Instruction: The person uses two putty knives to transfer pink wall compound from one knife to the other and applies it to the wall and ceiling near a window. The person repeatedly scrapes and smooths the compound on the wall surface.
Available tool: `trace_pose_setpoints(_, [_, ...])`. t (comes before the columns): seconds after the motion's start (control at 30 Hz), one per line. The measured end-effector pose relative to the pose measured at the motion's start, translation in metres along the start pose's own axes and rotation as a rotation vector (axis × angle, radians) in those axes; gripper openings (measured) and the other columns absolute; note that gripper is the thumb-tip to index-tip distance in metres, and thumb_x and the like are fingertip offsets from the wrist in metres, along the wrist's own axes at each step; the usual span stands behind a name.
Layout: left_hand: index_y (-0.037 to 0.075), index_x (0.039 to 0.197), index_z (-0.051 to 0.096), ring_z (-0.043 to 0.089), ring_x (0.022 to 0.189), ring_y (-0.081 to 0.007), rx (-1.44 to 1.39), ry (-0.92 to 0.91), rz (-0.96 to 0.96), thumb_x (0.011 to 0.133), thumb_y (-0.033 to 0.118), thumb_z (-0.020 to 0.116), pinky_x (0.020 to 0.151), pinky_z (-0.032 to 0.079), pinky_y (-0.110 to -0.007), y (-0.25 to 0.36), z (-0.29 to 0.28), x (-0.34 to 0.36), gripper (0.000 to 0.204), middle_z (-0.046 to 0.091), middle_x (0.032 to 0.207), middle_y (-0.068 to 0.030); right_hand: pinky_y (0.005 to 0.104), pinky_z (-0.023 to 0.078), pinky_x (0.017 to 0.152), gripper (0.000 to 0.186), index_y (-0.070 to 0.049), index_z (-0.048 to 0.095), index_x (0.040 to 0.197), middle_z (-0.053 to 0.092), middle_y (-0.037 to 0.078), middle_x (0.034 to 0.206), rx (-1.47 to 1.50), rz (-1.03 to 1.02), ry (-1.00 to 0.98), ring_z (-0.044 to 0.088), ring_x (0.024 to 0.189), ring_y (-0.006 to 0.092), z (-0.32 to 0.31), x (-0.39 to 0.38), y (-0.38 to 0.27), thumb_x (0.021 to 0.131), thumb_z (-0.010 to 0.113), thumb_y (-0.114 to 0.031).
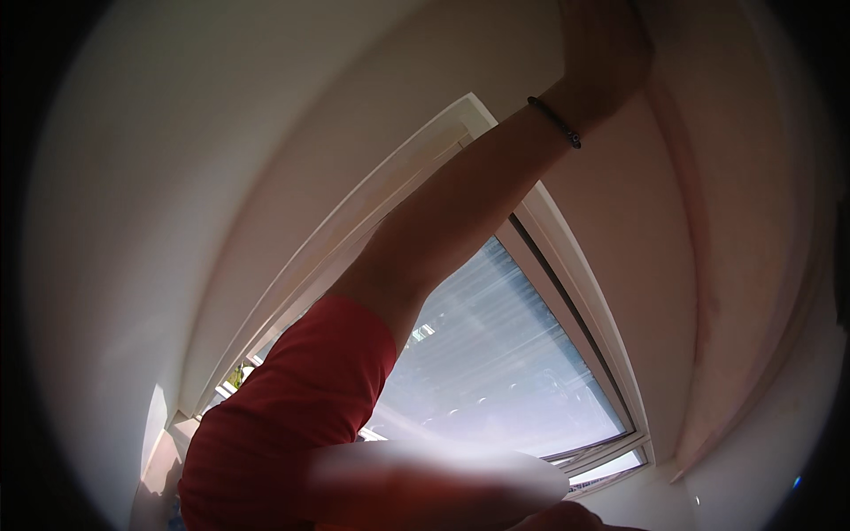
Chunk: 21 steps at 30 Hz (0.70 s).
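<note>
A raised bare arm in a short red sleeve rises from the lower left and crosses the view to the top right. By its side of the picture I take it for my left arm, though the view is tilted. A thin dark bracelet circles the wrist. Beyond it my left hand is in shadow and cut off by the upper edge. Its fingers do not show, nor does anything it may hold or touch. My right hand does not appear.
Behind the arm is a large window in a pale frame, with bright light coming through. Plain walls and ceiling curve around it. A blurred pale and reddish patch covers the bottom middle, with a dark red shape beside it.
</note>
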State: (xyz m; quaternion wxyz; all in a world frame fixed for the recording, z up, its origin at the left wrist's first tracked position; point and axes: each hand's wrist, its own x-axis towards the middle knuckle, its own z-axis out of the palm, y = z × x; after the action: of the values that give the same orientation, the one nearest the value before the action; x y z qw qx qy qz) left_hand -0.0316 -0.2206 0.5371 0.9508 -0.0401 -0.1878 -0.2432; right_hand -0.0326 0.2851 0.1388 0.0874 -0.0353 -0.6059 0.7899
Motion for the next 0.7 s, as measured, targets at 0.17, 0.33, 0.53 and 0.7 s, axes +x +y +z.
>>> trace_pose_setpoints(0.17, [-0.009, 0.159, 0.010, 0.027, 0.141, -0.0505, -0.028, -0.053, -0.093, 0.095, -0.005, 0.041, 0.118, 0.028, -0.056, 0.005, -0.004, -0.001, 0.071, 0.018, 0.158, -0.0321, 0.0482, 0.046, 0.112, 0.058, -0.003, 0.039, 0.151, 0.054, 0.018, 0.143, 0.005, -0.026, -0.018, 0.054, 0.132, 0.0356, -0.007, 0.001, -0.003, 0.110, 0.039, -0.044])
trace_pose_setpoints(0.33, [-0.009, 0.159, 0.011, 0.025, 0.142, -0.0533, -0.036, -0.006, -0.037, 0.093, -0.003, 0.044, 0.118, 0.029, -0.057, 0.002, -0.003, 0.006, 0.073, 0.019, 0.156, -0.0356, 0.0478, 0.047, 0.111, 0.059, -0.002, 0.040, 0.151, 0.054, 0.018, 0.143, 0.009, -0.045, -0.009, 0.055, 0.131, 0.0351, 0.002, -0.005, -0.003, 0.109, 0.040, -0.044])
trace_pose_setpoints(0.53, [-0.012, 0.157, 0.015, 0.024, 0.141, -0.0569, -0.076, 0.007, -0.010, 0.091, -0.003, 0.046, 0.117, 0.027, -0.061, -0.009, 0.001, 0.016, 0.073, 0.021, 0.154, -0.0382, 0.0474, 0.048, 0.109, 0.059, -0.002, 0.040, 0.150, 0.054, 0.017, 0.142, -0.006, -0.073, 0.009, 0.056, 0.129, 0.0345, 0.024, -0.015, -0.006, 0.109, 0.042, -0.044])
trace_pose_setpoints(0.7, [-0.014, 0.155, 0.017, 0.025, 0.139, -0.0607, -0.047, 0.050, 0.066, 0.091, -0.004, 0.047, 0.116, 0.027, -0.064, -0.014, 0.006, 0.019, 0.072, 0.022, 0.152, -0.0398, 0.0470, 0.049, 0.108, 0.059, -0.002, 0.040, 0.149, 0.055, 0.017, 0.141, 0.000, -0.090, 0.021, 0.057, 0.128, 0.0340, 0.036, -0.020, -0.007, 0.109, 0.043, -0.044])
